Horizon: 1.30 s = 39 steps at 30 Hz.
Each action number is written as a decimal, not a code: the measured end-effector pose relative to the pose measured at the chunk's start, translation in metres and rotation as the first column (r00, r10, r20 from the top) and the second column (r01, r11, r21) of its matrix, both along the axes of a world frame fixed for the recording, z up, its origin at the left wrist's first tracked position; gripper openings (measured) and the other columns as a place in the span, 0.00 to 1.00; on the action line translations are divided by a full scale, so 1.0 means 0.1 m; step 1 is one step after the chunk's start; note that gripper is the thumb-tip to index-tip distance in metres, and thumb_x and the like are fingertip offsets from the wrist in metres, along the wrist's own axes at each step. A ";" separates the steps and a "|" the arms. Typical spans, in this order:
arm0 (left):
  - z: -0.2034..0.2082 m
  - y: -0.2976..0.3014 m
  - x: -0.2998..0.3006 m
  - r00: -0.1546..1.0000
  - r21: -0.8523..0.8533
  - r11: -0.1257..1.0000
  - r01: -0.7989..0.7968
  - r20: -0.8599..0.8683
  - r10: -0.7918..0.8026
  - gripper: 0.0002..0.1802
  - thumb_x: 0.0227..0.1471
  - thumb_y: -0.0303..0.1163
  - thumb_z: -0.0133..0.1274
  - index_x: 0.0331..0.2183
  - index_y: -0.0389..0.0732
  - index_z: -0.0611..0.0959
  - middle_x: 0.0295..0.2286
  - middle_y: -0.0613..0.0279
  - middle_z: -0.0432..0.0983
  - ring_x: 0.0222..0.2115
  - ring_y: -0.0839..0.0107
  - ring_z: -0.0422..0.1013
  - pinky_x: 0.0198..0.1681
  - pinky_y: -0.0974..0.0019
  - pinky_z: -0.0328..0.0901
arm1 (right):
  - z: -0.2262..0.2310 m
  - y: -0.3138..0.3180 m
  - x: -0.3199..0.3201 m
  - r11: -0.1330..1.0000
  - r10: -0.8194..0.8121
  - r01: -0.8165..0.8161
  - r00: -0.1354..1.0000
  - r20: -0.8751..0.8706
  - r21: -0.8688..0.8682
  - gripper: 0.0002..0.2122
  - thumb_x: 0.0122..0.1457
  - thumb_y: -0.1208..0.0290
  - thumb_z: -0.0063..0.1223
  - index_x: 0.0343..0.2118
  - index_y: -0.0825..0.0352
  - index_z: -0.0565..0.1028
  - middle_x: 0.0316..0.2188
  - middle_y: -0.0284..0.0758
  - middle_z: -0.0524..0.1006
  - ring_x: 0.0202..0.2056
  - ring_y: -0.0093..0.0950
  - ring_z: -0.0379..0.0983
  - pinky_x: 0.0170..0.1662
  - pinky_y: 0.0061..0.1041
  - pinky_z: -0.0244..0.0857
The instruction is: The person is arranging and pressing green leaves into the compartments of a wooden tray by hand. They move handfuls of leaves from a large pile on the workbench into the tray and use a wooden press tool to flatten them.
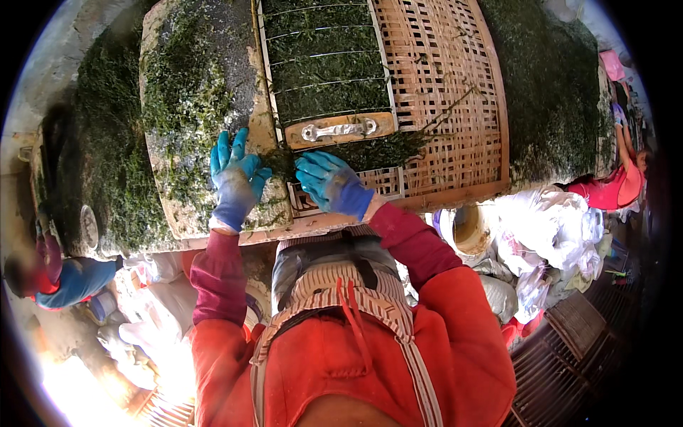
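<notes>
Hand work at the near end of a divided frame of shredded green seaweed; clock centre: right hand.
The right hand's fingers are bunched at the frame's near-left corner; whether its grip holds strands cannot be told. At 9 o'clock, the left hand lies over a seaweed-strewn board, grip wide. Seaweed fills the frame toward 12 o'clock, beyond a handled wooden block; strands overrun onto the woven mat at 2 o'clock. Recommended: use flattened fingertips, keep strands inside the rails, avoid shifting the frame.
</notes>
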State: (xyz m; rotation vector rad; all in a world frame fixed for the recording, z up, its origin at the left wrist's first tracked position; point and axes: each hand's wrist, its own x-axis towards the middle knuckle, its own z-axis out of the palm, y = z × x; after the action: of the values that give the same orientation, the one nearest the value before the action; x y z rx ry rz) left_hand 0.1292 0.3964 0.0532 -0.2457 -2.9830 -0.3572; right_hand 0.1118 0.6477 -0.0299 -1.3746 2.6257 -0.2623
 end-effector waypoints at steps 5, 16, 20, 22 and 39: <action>0.02 0.62 -0.20 0.945 -0.016 0.995 -0.099 0.313 0.099 0.09 0.46 0.35 0.67 0.30 0.47 0.83 0.34 0.60 0.84 0.30 0.60 0.80 0.30 0.58 0.74 | 0.02 -0.09 0.03 0.981 -0.105 0.162 0.905 0.413 -0.105 0.20 0.69 0.60 0.41 0.62 0.54 0.69 0.70 0.34 0.61 0.71 0.33 0.54 0.75 0.37 0.44; 0.10 1.75 0.06 0.762 0.302 0.704 0.642 -0.349 -0.545 0.24 0.57 0.35 0.52 0.55 0.45 0.78 0.51 0.57 0.75 0.51 0.58 0.73 0.49 0.55 0.71 | 0.17 0.08 -0.03 0.938 -0.008 0.104 0.960 0.279 -0.330 0.25 0.67 0.52 0.45 0.63 0.61 0.68 0.60 0.42 0.71 0.63 0.40 0.65 0.68 0.43 0.57; -0.17 0.93 0.41 0.920 0.671 0.679 0.298 -0.391 -0.017 0.24 0.53 0.26 0.56 0.54 0.38 0.79 0.51 0.51 0.77 0.50 0.52 0.74 0.57 0.50 0.66 | 0.41 0.06 -0.02 0.865 -0.012 0.006 1.000 -0.009 -0.502 0.23 0.61 0.60 0.56 0.58 0.62 0.75 0.58 0.41 0.75 0.61 0.41 0.69 0.65 0.41 0.63; -0.11 0.77 0.46 0.910 0.540 0.840 0.049 -0.370 0.185 0.25 0.53 0.24 0.58 0.54 0.37 0.78 0.51 0.49 0.77 0.52 0.47 0.73 0.59 0.45 0.63 | 0.11 -0.06 0.01 0.981 -0.029 -0.008 0.982 -0.186 -0.192 0.22 0.58 0.65 0.58 0.56 0.65 0.76 0.59 0.42 0.74 0.61 0.42 0.70 0.66 0.41 0.62; -0.68 1.18 0.39 0.975 -0.013 0.978 0.207 0.080 -0.206 0.38 0.62 0.56 0.44 0.64 0.40 0.70 0.67 0.53 0.60 0.68 0.53 0.53 0.72 0.49 0.42 | 0.37 0.89 -0.11 0.886 -0.122 0.040 0.981 -0.151 -0.462 0.15 0.59 0.76 0.56 0.49 0.68 0.80 0.53 0.46 0.77 0.51 0.46 0.77 0.52 0.44 0.73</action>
State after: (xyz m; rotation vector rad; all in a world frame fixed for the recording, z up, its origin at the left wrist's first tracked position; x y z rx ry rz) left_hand 0.1680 0.5140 -0.0144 -0.5598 -3.0461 -0.3636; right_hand 0.1004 0.7362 0.0068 -1.4728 2.8950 -0.8610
